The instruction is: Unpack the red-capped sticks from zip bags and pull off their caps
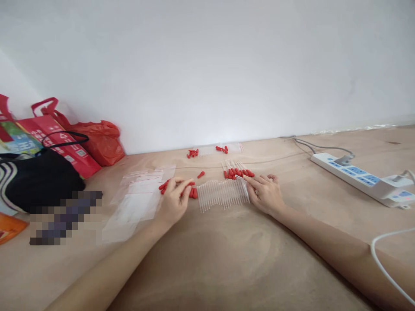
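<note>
My left hand (pixel 175 196) rests on the wooden table (pixel 227 259) with its fingers pinched over a small pile of red rubber caps (pixel 193 192). My right hand (pixel 264 192) lies beside a row of clear thin tubes (pixel 222 193) and pinches one tube at its far end. Just beyond that hand lies a bunch of tubes fitted with red caps (pixel 235 172). One loose red cap (pixel 201 174) lies between the two groups.
Clear zip bags (pixel 138 201) lie left of my left hand. More red caps and bags (pixel 207 150) sit by the wall. Red bags (pixel 97 142) and a black bag (pixel 39 179) stand at the left. A white power strip (pixel 359 178) with cables lies at the right.
</note>
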Action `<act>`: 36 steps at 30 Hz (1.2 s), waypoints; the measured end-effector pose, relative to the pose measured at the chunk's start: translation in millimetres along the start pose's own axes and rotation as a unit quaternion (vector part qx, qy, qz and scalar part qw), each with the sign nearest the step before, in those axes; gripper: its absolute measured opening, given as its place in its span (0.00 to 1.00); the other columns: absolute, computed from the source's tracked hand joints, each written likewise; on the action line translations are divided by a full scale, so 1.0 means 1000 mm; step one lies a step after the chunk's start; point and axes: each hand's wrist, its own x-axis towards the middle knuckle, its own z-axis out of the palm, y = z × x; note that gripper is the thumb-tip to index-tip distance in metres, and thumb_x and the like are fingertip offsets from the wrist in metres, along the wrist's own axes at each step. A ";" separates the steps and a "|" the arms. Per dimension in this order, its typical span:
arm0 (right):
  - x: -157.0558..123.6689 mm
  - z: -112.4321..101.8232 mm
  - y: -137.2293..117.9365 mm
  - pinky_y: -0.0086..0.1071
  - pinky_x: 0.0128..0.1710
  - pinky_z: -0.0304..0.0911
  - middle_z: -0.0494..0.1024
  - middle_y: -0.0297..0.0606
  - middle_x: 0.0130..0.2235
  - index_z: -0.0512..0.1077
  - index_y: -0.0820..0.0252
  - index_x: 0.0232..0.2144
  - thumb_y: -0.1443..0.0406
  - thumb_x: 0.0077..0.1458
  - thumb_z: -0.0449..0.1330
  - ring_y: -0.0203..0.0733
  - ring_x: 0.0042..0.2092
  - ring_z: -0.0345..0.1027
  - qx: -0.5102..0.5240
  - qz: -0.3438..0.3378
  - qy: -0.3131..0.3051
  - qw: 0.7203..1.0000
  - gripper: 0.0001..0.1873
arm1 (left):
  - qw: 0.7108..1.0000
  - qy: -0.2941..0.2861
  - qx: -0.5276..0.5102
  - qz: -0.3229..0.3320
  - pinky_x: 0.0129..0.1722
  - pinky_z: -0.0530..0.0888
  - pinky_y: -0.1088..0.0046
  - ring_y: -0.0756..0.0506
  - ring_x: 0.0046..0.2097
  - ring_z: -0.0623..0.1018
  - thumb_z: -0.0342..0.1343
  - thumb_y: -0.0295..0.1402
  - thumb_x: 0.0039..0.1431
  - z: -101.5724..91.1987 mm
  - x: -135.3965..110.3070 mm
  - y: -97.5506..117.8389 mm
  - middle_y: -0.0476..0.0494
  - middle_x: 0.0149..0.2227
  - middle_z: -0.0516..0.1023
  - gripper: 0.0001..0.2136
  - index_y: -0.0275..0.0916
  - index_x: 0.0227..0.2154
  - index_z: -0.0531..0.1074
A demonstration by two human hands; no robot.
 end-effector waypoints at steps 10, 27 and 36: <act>0.003 0.010 -0.005 0.36 0.41 0.42 0.75 0.33 0.26 0.74 0.56 0.29 0.67 0.51 0.51 0.37 0.32 0.63 -0.014 -0.014 -0.011 1.000 0.11 | 0.955 -0.083 -0.002 -0.286 0.27 0.68 0.74 0.50 0.27 0.70 0.55 0.45 0.40 -0.025 0.028 -0.095 0.47 0.28 0.72 0.17 0.36 0.30 0.68; 0.004 0.003 -0.010 0.41 0.42 0.43 0.73 0.39 0.32 0.73 0.58 0.35 0.44 0.46 0.51 0.42 0.35 0.61 0.012 -0.061 -0.090 0.994 0.27 | 0.936 -0.137 0.041 -0.321 0.28 0.67 0.74 0.46 0.30 0.74 0.44 0.47 0.49 -0.021 0.034 -0.107 0.44 0.28 0.77 0.19 0.36 0.27 0.72; 0.004 0.004 0.001 0.36 0.40 0.43 0.74 0.34 0.27 0.73 0.56 0.30 0.61 0.56 0.47 0.38 0.33 0.61 0.013 0.040 -0.004 0.999 0.15 | 0.970 -0.136 0.056 -0.193 0.38 0.67 0.71 0.45 0.37 0.73 0.51 0.39 0.49 0.004 0.056 -0.045 0.46 0.33 0.76 0.11 0.38 0.29 0.72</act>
